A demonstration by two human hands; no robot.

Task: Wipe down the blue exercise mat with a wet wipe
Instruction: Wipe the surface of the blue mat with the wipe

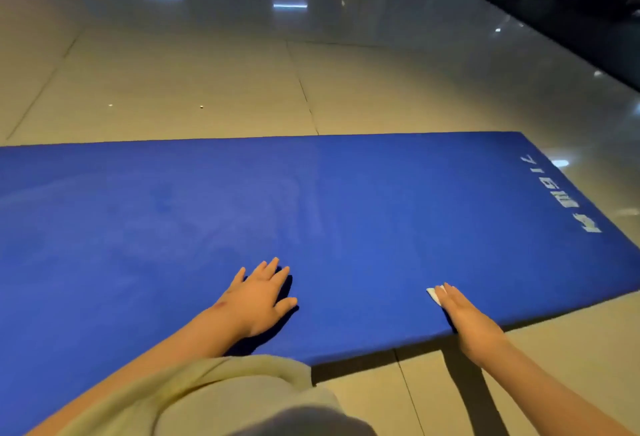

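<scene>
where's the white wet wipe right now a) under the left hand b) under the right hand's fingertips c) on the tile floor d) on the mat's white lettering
b: the white wet wipe peeks out beneath the right hand, pressed onto the blue exercise mat.

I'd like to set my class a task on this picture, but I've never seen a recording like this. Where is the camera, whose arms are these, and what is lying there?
There is no machine here. A person wears one wide-angle camera on the head, so you look forward and down along their own arms. A blue mat lies flat on a tiled floor, with white lettering near its right end. The left hand rests flat on the mat with its fingers spread, and it holds nothing. The right hand presses a small white wipe onto the mat close to the near edge. Only a corner of the wipe shows.
</scene>
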